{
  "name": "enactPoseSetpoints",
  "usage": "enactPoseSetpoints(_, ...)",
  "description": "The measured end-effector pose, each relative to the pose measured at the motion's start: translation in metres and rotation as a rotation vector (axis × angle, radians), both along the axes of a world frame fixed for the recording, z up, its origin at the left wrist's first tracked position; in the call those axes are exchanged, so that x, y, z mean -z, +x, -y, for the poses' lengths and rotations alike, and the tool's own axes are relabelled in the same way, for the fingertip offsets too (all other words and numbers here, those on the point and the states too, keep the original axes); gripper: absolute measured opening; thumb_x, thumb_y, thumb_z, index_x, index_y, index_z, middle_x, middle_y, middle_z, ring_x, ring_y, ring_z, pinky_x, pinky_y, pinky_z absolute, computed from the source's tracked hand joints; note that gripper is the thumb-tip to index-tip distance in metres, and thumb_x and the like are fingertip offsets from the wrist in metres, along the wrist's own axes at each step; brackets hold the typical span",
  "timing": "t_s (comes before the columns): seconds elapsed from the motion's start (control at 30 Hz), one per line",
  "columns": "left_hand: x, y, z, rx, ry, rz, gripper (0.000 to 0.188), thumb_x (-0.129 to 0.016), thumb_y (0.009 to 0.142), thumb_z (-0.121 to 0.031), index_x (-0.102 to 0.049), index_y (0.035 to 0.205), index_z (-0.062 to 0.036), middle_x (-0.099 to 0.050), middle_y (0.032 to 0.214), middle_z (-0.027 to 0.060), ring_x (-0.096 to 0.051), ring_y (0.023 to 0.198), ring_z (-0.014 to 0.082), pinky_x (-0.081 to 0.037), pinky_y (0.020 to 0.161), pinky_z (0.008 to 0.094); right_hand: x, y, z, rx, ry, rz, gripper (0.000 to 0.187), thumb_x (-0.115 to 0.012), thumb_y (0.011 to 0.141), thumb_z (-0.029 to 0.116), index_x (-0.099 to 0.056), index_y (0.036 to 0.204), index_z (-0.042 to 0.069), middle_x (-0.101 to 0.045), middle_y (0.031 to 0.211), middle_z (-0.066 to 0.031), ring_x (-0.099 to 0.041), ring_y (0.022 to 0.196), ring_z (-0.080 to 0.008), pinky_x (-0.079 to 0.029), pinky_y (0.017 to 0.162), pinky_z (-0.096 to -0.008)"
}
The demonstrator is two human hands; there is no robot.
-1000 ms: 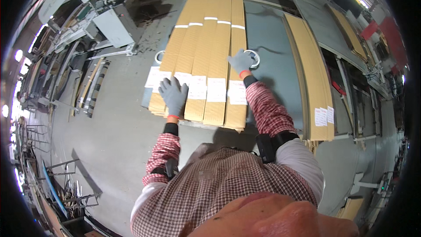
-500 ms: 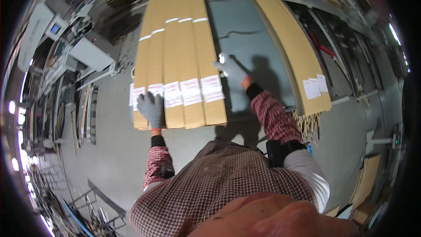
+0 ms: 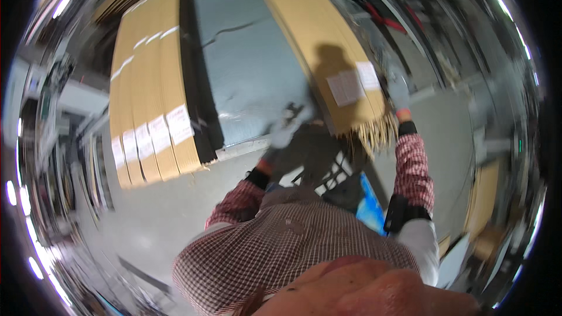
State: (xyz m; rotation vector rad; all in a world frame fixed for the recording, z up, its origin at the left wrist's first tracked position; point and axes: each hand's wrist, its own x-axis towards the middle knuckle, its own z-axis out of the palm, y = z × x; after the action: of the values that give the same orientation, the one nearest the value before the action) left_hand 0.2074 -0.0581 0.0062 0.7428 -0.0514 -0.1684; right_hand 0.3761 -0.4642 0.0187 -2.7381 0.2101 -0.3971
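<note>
My left hand (image 3: 285,131), in a grey glove, hovers at the near end of the grey tabletop (image 3: 246,70), left of the right-hand cardboard stack. Motion smears its fingers, and I cannot tell whether it holds anything. My right hand (image 3: 399,90), also gloved, is beside the outer right edge of that stack of long flat brown cardboard strips (image 3: 304,29), close to its white labels (image 3: 346,86); its fingers are blurred, and contact is unclear. Further left on the table lies another stack of long cardboard pieces (image 3: 155,76), with white labels near its front end and white bands across.
Frayed strips (image 3: 374,133) hang from the right stack's near end. A blue and black thing (image 3: 370,205) is low by my body. Dark metal rails (image 3: 404,17) run beyond the table's right side. Cardboard sheets (image 3: 485,190) stand at the lower right.
My view has swung right, so both stacks appear further left. My left hand has left the left stack's labels; my right hand has moved from that stack's edge to the right stack's outer side.
</note>
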Motion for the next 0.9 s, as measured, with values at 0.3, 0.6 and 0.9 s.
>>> enactPoseSetpoints(0.3,0.017,0.046,0.071,0.092,0.323,-0.265,0.055,-0.054,0.092,-0.038,-0.040,0.131,-0.0021,-0.050,0.125,0.0091,-0.047,0.112,0.0155,-0.041,0.093,0.0344,0.099,0.052,0.046,-0.429,-0.354,-0.302,0.036,-0.046,0.088,0.030,-0.059,0.103,0.000,-0.063,0.096,-0.0219,-0.059,0.093,-0.0383,-0.045,0.078,-0.0441)
enactPoseSetpoints(0.6,-0.001,0.052,0.089,-0.111,0.420,-0.306,0.065,-0.067,0.082,-0.038,-0.045,0.123,0.0074,-0.059,0.112,0.0149,-0.057,0.098,0.0208,-0.047,0.083,0.0346,0.054,-0.015,-0.009,-0.201,0.178,-0.224,0.043,-0.044,0.090,0.034,-0.052,0.119,0.003,-0.056,0.113,-0.0273,-0.054,0.104,-0.0400,-0.045,0.083,-0.0450)
enactPoseSetpoints(0.9,0.031,0.051,0.077,-0.371,0.802,-0.377,0.056,-0.071,0.080,-0.026,-0.048,0.117,0.0098,-0.060,0.110,0.0166,-0.057,0.096,0.0223,-0.045,0.083,0.0334,0.091,-0.344,0.051,-0.507,-0.535,-0.001,0.038,-0.043,0.094,0.024,-0.048,0.128,0.007,-0.060,0.114,-0.0166,-0.057,0.102,-0.0301,-0.044,0.085,-0.0372)
